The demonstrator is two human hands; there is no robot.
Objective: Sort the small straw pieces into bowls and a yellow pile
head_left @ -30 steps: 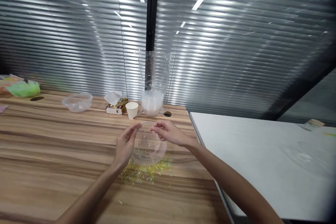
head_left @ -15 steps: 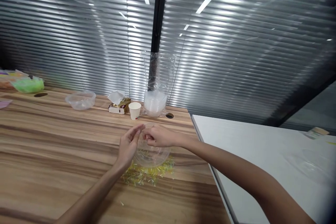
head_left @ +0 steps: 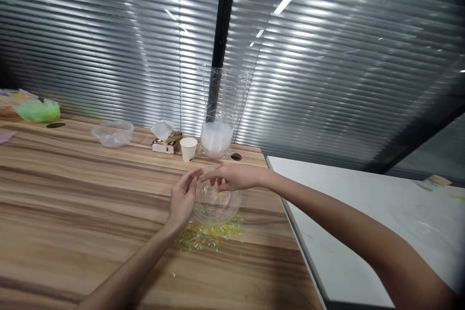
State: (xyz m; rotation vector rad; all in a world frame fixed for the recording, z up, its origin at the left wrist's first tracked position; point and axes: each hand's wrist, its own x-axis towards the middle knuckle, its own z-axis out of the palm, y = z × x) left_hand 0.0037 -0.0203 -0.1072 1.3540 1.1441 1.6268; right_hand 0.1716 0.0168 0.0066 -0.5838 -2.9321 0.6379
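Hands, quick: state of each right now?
Left hand: partly curled, at the clear bowl's rim; grip can't be told.
Right hand: fingers bent over the bowl; grip can't be told.

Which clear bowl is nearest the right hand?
The front bowl, under the right hand, with yellow shreds along its near edge. The other loose bowl stands left of the tissues; the stacked bowls are farther back.

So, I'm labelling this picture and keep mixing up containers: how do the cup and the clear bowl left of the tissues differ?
The cup is opaque and off-white; the bowl is see-through. The cup is narrow and taller than wide; the bowl is wide and low. Both stand upright and open-topped on the wooden table.
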